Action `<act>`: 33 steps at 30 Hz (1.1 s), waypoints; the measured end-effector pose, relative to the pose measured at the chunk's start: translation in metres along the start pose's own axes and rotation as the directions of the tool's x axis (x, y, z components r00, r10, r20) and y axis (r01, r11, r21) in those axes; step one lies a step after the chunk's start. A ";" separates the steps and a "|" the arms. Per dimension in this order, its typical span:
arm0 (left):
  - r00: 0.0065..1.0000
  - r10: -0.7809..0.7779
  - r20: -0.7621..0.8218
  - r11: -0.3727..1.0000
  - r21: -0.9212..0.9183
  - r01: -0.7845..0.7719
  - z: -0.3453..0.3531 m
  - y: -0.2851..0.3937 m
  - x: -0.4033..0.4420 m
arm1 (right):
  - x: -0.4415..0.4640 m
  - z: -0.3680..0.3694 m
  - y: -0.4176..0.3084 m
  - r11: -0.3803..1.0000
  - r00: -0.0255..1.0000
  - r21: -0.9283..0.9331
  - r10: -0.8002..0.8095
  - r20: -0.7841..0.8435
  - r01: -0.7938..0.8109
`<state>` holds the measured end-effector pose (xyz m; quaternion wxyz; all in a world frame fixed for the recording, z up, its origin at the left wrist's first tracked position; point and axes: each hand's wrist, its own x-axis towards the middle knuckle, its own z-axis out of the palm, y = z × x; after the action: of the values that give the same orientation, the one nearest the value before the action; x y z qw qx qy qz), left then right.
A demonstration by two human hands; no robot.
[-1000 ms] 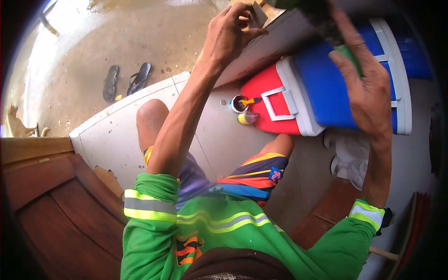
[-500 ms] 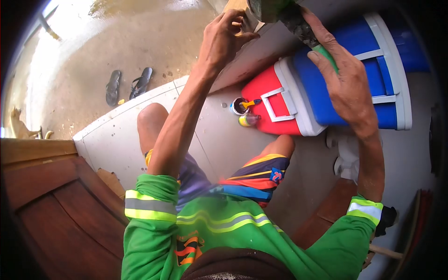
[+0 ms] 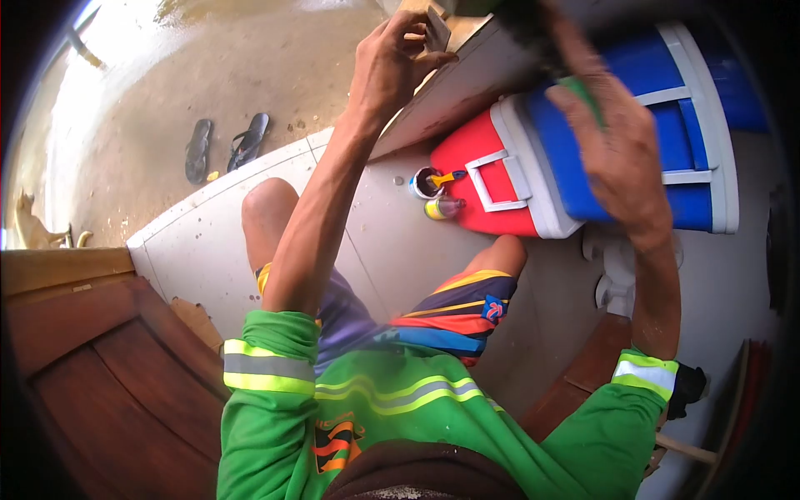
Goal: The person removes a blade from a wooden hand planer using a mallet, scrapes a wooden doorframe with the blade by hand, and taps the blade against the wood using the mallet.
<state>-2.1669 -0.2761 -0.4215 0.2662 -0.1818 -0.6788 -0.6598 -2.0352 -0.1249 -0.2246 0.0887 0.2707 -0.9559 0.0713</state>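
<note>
At the top, my left hand (image 3: 393,67) has its fingers curled on the edge of a pale wooden piece (image 3: 437,29). The wood's far part runs out of view. My right hand (image 3: 618,146), blurred by motion, is wrapped round a green-and-black tool (image 3: 583,96). Its green grip shows between thumb and fingers. The tool's dark front part is smeared and partly cut off at the top edge, so its exact kind cannot be made out. It lies to the right of the wood.
A red cooler (image 3: 492,167) and a larger blue cooler (image 3: 575,167) stand below my right hand. By them are a paint can (image 3: 423,185) with a yellow-handled brush (image 3: 447,178) and a small bottle (image 3: 444,208). Flip-flops (image 3: 247,142), a dog (image 3: 32,221) and a wooden door (image 3: 125,375) are leftward.
My right hand and the tool have shifted slightly and are now motion-blurred. My left hand has moved a little left, still on the wood.
</note>
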 end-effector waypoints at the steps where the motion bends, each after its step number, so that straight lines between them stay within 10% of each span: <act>1: 1.000 0.000 0.011 1.000 0.015 -0.001 0.000 -0.003 -0.001 | 0.001 -0.001 -0.004 0.999 0.998 -0.015 0.050 0.034 -0.049; 10: 0.998 -0.067 -0.013 0.996 -0.060 0.066 -0.002 -0.018 -0.016 | -0.022 0.008 0.001 0.986 0.990 0.161 -0.014 -0.140 0.037; 14: 0.981 -0.195 0.019 0.981 0.017 0.194 -0.017 -0.026 -0.052 | -0.082 0.045 0.007 0.909 0.920 0.271 0.363 -0.146 -0.315; 26: 1.000 0.010 -0.010 0.992 -0.128 -0.011 -0.007 0.046 0.019 | -0.313 0.209 0.011 0.356 0.567 0.552 0.777 0.274 -0.754; 33: 0.999 -0.020 0.034 0.988 0.156 0.015 0.014 0.045 0.029 | -0.323 0.227 0.025 0.315 0.615 0.684 0.749 0.246 -0.658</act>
<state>-2.1649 -0.2627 -0.3680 0.2617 -0.1662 -0.7345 -0.6037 -1.8078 0.0174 -0.5149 -0.0097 -0.1663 -0.8579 0.4860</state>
